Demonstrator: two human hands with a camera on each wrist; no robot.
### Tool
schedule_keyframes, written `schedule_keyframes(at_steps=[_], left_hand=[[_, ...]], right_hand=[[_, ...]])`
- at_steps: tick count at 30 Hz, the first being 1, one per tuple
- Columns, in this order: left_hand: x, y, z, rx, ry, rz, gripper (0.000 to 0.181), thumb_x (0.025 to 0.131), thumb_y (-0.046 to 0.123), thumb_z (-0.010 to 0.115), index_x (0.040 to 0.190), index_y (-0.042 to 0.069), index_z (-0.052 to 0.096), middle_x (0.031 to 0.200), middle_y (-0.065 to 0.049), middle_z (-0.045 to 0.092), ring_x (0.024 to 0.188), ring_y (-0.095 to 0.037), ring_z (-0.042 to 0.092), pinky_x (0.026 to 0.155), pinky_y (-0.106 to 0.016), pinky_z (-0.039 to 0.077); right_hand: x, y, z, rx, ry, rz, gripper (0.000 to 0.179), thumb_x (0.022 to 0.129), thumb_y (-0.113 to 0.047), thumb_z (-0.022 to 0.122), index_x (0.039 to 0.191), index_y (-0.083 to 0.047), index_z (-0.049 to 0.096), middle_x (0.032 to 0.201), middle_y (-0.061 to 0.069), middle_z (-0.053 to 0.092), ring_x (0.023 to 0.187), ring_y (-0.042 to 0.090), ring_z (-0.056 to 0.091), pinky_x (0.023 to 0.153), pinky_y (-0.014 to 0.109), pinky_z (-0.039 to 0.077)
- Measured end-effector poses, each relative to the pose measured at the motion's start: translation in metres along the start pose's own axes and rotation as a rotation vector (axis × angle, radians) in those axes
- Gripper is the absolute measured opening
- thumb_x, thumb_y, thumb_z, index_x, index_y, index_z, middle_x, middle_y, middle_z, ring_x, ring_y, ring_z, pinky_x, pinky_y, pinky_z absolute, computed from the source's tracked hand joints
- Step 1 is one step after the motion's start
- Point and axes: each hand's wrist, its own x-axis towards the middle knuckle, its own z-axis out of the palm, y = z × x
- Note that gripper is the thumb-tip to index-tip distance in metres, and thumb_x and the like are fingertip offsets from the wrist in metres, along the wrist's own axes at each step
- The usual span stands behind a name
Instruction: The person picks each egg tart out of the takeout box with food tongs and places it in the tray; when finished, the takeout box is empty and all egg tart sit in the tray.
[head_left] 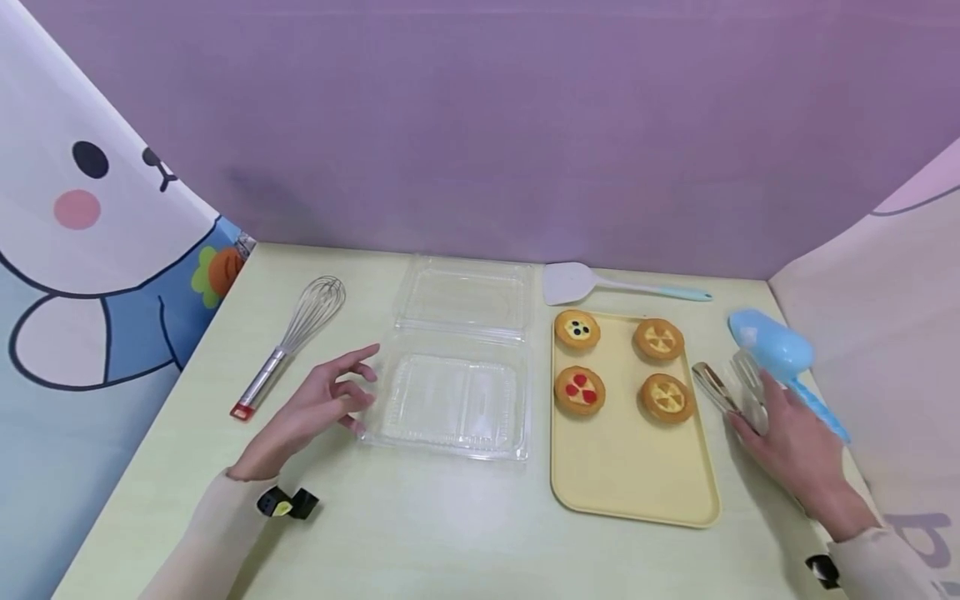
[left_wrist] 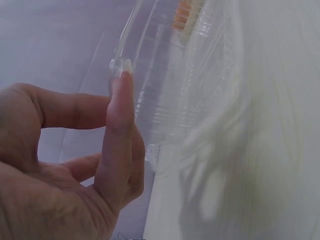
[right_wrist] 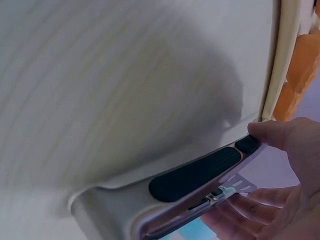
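Note:
My right hand (head_left: 798, 450) grips metal tongs (head_left: 716, 385) at the right of the tray. In the right wrist view, the thumb lies on one arm of the tongs (right_wrist: 197, 172), by its dark pad, and the other fingers are at the opposite arm. My left hand (head_left: 322, 400) is at the left edge of an opened clear plastic box (head_left: 450, 396), fingers loosely bent and apart. One fingertip (left_wrist: 126, 70) meets the box's rim in the left wrist view. The box's lid (head_left: 465, 293) lies back, away from me.
A yellow tray (head_left: 630, 475) holds several small tarts, one topped with red pieces (head_left: 580, 390). Behind it lies a spatula (head_left: 570, 283). A whisk (head_left: 288, 342) lies at the left, and a blue mallet-shaped object (head_left: 776, 343) by the right table edge. A purple cloth (head_left: 480, 125) hangs behind.

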Motion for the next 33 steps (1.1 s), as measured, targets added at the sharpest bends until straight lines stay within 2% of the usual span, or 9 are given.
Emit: schedule_keyframes(at_steps=[11,20,25,30,33], left_hand=[[-0.004,0.001,0.004,0.016,0.035,-0.01,0.078,0.093,-0.007,0.059,0.164,0.007,0.03,0.131,-0.029,0.045,0.088,-0.028,0.064,0.061,-0.041,0.066],[-0.006,0.005,0.01,0.054,0.061,-0.023,0.076,0.094,-0.006,0.059,0.163,0.005,0.03,0.129,-0.029,0.047,0.087,-0.025,0.063,0.06,-0.036,0.065],[-0.007,0.008,0.012,0.057,0.07,-0.02,0.075,0.095,-0.006,0.058,0.163,0.004,0.029,0.128,-0.029,0.048,0.086,-0.023,0.062,0.06,-0.035,0.065],[-0.007,0.008,0.012,0.072,0.066,-0.025,0.072,0.099,-0.002,0.058,0.164,0.005,0.028,0.128,-0.028,0.049,0.084,-0.022,0.062,0.062,-0.034,0.065],[-0.008,0.008,0.012,0.112,0.088,-0.006,0.069,0.101,0.003,0.059,0.163,0.003,0.028,0.126,-0.027,0.052,0.085,-0.023,0.063,0.064,-0.032,0.065]], right_hand=[[-0.001,-0.004,0.003,-0.007,-0.008,0.038,0.091,0.091,-0.04,0.075,0.158,0.003,0.03,0.125,0.047,0.052,0.09,0.065,0.06,0.047,0.057,0.047],[-0.001,-0.002,0.008,-0.007,0.014,0.025,0.09,0.092,-0.041,0.074,0.156,0.005,0.032,0.121,0.048,0.054,0.09,0.066,0.059,0.055,0.064,0.048],[-0.002,-0.002,0.006,-0.031,-0.002,0.012,0.091,0.094,-0.044,0.072,0.158,0.005,0.029,0.119,0.048,0.055,0.087,0.065,0.06,0.054,0.063,0.049],[-0.005,-0.012,-0.004,-0.081,-0.019,-0.003,0.089,0.097,-0.048,0.067,0.161,-0.001,0.026,0.128,0.044,0.052,0.102,0.066,0.056,0.058,0.07,0.05],[-0.006,-0.03,-0.014,-0.087,0.025,-0.038,0.086,0.098,-0.043,0.068,0.163,-0.005,0.027,0.132,0.04,0.053,0.11,0.063,0.054,0.061,0.072,0.05]])
